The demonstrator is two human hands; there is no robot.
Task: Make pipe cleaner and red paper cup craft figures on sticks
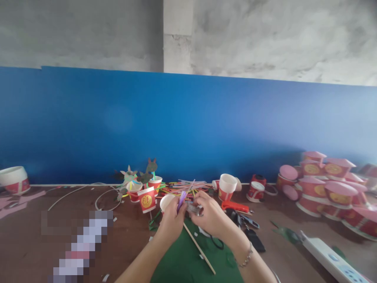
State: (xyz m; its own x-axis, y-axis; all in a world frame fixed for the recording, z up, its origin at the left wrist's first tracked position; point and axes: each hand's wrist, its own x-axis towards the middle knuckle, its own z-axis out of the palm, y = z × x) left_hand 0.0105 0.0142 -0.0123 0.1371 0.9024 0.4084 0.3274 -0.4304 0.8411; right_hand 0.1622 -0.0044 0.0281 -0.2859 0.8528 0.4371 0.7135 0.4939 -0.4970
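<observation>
My left hand [172,220] is closed round a purple strip-like piece [180,201], perhaps straws, whose upper end sticks up past the thumb. Close beside it, my right hand [209,212] pinches a small greyish, shiny thing [193,209] that is blurred; its kind I cannot make out. Both hands are held above a green mat [176,259]. A thin wooden stick [200,249] lies slanted across the mat below them. Just behind my left hand stands a white paper cup [166,201], partly hidden by it.
Red paper cups [146,200] with straws and animal cut-outs stand back left, beside a pile of coloured straws [188,185]. Rightward are an orange-red glue gun [235,206], a black-handled tool [234,218], stacked red cups with pink tops [318,188] and a power strip [331,255]. A blue panel [188,125] rises behind.
</observation>
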